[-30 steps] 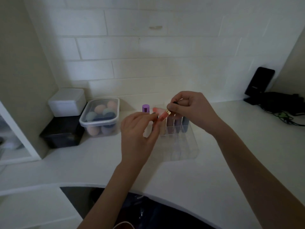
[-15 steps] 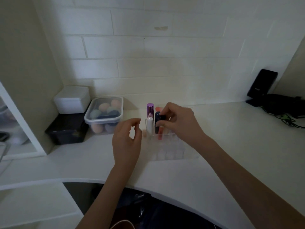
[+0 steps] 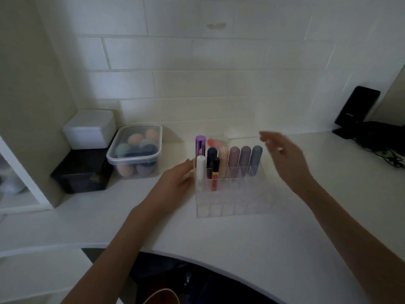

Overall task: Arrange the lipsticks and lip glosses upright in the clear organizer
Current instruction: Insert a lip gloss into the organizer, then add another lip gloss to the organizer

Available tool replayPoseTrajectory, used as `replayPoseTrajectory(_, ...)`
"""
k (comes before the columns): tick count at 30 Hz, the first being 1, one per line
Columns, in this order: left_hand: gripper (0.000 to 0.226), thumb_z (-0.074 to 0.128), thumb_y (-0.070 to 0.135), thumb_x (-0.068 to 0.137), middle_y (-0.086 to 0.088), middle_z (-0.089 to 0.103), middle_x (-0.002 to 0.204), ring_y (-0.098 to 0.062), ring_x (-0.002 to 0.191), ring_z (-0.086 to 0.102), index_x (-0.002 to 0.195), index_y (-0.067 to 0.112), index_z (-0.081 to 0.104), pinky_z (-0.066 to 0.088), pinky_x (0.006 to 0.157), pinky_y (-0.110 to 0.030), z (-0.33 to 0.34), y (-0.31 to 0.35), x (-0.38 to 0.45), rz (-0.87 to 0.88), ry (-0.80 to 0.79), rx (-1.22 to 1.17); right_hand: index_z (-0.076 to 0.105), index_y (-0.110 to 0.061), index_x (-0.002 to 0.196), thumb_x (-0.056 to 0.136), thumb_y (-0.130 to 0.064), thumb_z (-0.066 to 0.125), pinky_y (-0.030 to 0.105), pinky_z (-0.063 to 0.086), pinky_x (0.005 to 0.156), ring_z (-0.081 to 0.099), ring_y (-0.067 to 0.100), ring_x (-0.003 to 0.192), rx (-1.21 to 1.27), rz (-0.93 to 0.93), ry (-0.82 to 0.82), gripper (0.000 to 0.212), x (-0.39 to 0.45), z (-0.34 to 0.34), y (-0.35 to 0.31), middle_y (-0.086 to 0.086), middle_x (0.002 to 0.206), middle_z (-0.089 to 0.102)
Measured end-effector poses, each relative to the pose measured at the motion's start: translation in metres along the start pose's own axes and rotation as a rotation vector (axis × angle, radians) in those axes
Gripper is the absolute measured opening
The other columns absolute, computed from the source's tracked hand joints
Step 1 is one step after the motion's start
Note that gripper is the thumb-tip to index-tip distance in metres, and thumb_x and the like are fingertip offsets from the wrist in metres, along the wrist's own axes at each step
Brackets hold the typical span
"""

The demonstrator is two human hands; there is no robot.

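Note:
The clear organizer stands on the white counter. Several tubes stand upright in its back rows: a purple metallic tube, a white tube, a dark navy tube, an orange lip gloss with a black cap, a beige tube, then mauve, purple and grey-blue tubes. A pink cap shows behind them. My left hand rests open against the organizer's left side, holding nothing. My right hand hovers open and blurred above the organizer's right end.
A lidded clear tub of makeup sponges sits left of the organizer, beside a white box stacked on a black box. A black device and cables lie at the far right. The counter edge curves in front.
My right hand set the orange lip gloss into a slot, let go and moved up to the right. My left hand dropped to the organizer's left side.

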State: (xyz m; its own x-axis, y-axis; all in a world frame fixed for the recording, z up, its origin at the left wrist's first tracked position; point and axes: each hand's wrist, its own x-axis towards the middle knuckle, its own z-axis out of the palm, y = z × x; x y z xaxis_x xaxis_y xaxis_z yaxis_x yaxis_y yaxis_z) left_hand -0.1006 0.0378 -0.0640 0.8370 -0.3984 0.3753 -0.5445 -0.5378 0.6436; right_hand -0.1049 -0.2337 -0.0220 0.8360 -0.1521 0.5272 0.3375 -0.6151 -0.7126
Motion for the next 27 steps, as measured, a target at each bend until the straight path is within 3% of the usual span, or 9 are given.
replayPoseTrajectory(3, 0.022, 0.05, 0.012, 0.09, 0.0, 0.072, 0.105, -0.017, 0.101, 0.066, 0.105, 0.016, 0.065, 0.052, 0.091, -0.041, 0.0, -0.012, 0.006, -0.041, -0.086, 0.071, 0.061, -0.036, 0.101, 0.094, -0.029, 0.048, 0.014, 0.042, 0.088, 0.058, 0.001, 0.095, -0.021, 0.187, -0.43, 0.017, -0.013, 0.009, 0.025, -0.009, 0.112, 0.064)
replayPoseTrajectory(5, 0.018, 0.054, 0.01, 0.09, -0.003, 0.074, 0.097, -0.018, 0.096, 0.068, 0.098, 0.014, 0.069, 0.054, 0.089, -0.041, -0.004, -0.015, 0.01, -0.088, -0.098, 0.05, 0.058, -0.04, 0.085, 0.095, -0.026, 0.049, 0.002, 0.039, 0.074, 0.057, -0.016, 0.081, -0.111, 0.192, -0.548, 0.019, -0.015, 0.01, 0.027, -0.022, 0.094, 0.062)
replayPoseTrajectory(8, 0.021, 0.059, 0.006, 0.088, 0.002, 0.075, 0.097, 0.002, 0.088, 0.067, 0.097, 0.019, 0.073, 0.054, 0.084, -0.021, -0.006, -0.019, 0.015, -0.104, -0.068, -0.009, 0.056, -0.036, 0.073, 0.093, -0.017, 0.052, 0.0, 0.036, 0.063, 0.053, -0.026, 0.067, -0.173, 0.169, -0.575, 0.028, -0.007, 0.008, 0.033, -0.026, 0.079, 0.058)
replayPoseTrajectory(12, 0.024, 0.058, 0.011, 0.091, 0.01, 0.07, 0.094, 0.009, 0.084, 0.063, 0.103, 0.029, 0.068, 0.049, 0.077, -0.013, -0.004, -0.021, 0.027, -0.142, 0.023, -0.049, 0.058, -0.029, 0.064, 0.087, -0.004, 0.055, 0.001, 0.038, 0.057, 0.058, -0.006, 0.064, -0.091, 0.127, -0.489, 0.034, 0.009, 0.012, 0.03, -0.016, 0.068, 0.061)
replayPoseTrajectory(15, 0.028, 0.058, 0.012, 0.087, -0.002, 0.072, 0.096, -0.018, 0.091, 0.067, 0.092, 0.039, 0.066, 0.054, 0.085, -0.037, -0.002, -0.021, 0.037, -0.149, 0.034, -0.078, 0.068, -0.026, 0.095, 0.075, -0.022, 0.056, 0.024, 0.049, 0.077, 0.065, 0.015, 0.088, 0.02, 0.067, -0.299, 0.024, 0.027, 0.018, 0.025, -0.004, 0.093, 0.07)
replayPoseTrajectory(18, 0.03, 0.059, 0.007, 0.084, 0.003, 0.068, 0.082, -0.018, 0.08, 0.063, 0.08, 0.035, 0.064, 0.05, 0.075, -0.027, 0.002, -0.015, 0.048, -0.128, 0.046, -0.062, 0.061, -0.017, 0.118, 0.064, -0.051, 0.051, 0.031, 0.041, 0.096, 0.055, 0.015, 0.107, 0.043, 0.042, -0.331, 0.065, 0.045, 0.033, 0.022, 0.001, 0.115, 0.062)
replayPoseTrajectory(20, 0.028, 0.061, 0.003, 0.084, 0.013, 0.063, 0.08, -0.006, 0.078, 0.06, 0.083, 0.031, 0.062, 0.048, 0.073, -0.02, 0.005, -0.012, 0.055, -0.16, 0.017, -0.057, 0.054, -0.02, 0.127, 0.08, -0.041, 0.061, 0.036, 0.034, 0.11, 0.049, 0.012, 0.121, 0.037, 0.009, -0.386, 0.052, 0.059, 0.05, 0.024, 0.0, 0.129, 0.056)
replayPoseTrajectory(24, 0.022, 0.062, -0.001, 0.081, -0.011, 0.07, 0.097, -0.028, 0.093, 0.066, 0.096, 0.014, 0.068, 0.052, 0.091, -0.048, 0.012, -0.025, 0.072, -0.249, -0.112, -0.071, 0.048, -0.033, 0.13, 0.09, -0.039, 0.055, 0.037, 0.024, 0.117, 0.036, 0.015, 0.136, -0.047, 0.003, -0.55, 0.041, 0.081, 0.085, 0.035, -0.001, 0.147, 0.042)
replayPoseTrajectory(27, 0.012, 0.068, 0.019, 0.076, -0.007, 0.071, 0.093, -0.019, 0.09, 0.067, 0.088, 0.019, 0.071, 0.053, 0.093, -0.04, 0.017, -0.03, 0.086, -0.2, -0.149, -0.157, 0.048, -0.032, 0.131, 0.09, -0.036, 0.054, 0.037, 0.024, 0.117, 0.033, 0.019, 0.139, -0.191, -0.077, -0.593, 0.042, 0.086, 0.101, 0.049, 0.001, 0.148, 0.04)
